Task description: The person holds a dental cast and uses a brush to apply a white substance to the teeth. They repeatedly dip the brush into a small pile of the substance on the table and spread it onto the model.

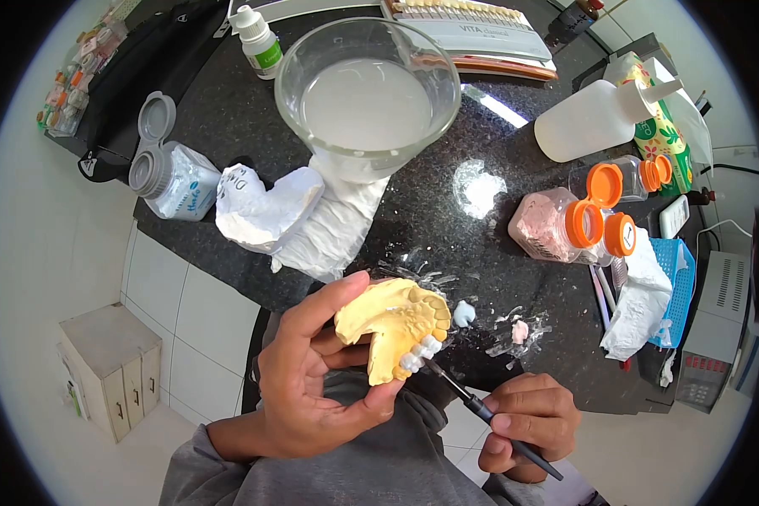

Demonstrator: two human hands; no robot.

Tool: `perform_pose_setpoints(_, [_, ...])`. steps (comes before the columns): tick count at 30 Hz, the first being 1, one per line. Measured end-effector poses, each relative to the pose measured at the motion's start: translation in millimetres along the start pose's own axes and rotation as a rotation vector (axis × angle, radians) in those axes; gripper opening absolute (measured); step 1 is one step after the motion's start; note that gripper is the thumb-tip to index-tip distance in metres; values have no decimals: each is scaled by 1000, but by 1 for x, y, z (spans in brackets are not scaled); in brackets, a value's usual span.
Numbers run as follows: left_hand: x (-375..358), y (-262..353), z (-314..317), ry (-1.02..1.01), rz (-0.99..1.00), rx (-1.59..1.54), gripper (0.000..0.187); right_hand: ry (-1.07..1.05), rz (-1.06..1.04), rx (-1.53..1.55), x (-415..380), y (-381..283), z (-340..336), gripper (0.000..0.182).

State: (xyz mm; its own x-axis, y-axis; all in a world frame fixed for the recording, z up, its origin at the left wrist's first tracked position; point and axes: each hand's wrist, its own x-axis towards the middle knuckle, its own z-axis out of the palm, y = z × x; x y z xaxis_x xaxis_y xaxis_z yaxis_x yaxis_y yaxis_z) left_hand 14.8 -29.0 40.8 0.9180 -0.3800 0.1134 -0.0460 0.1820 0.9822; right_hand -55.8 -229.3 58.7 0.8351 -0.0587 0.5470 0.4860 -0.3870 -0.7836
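Observation:
My left hand (312, 379) is closed round a yellow dental cast (388, 316) of an upper jaw, held up over my lap near the counter's edge. Along one side of the cast sit several whitish teeth (419, 354). In my right hand (531, 422) is a slim black-handled brush (478, 406), pinched between thumb and fingers, its tip right at those teeth. On the counter just beyond the cast lie a small pale blue lump (464, 314) and a pink lump (519, 331) amid white smears.
A glass bowl of cloudy liquid (367, 97) stands at the back. To its left are a dropper bottle (257, 42), a powder jar (181, 181) and a white plaster cast (266, 207) on cloth. Rightward are orange-capped jars (548, 223), a squeeze bottle (586, 122) and a blue basket (676, 291).

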Motion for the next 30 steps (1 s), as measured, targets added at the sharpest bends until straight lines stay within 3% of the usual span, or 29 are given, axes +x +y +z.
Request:
perform_pose_setpoints(26, [0,1,2,14,-12,2,75,-17,12,-4,-3,0,-4,19])
perform_pose_setpoints(30, [1,1,1,14,4,-3,75,109,35,22,-9,-2,-5,21])
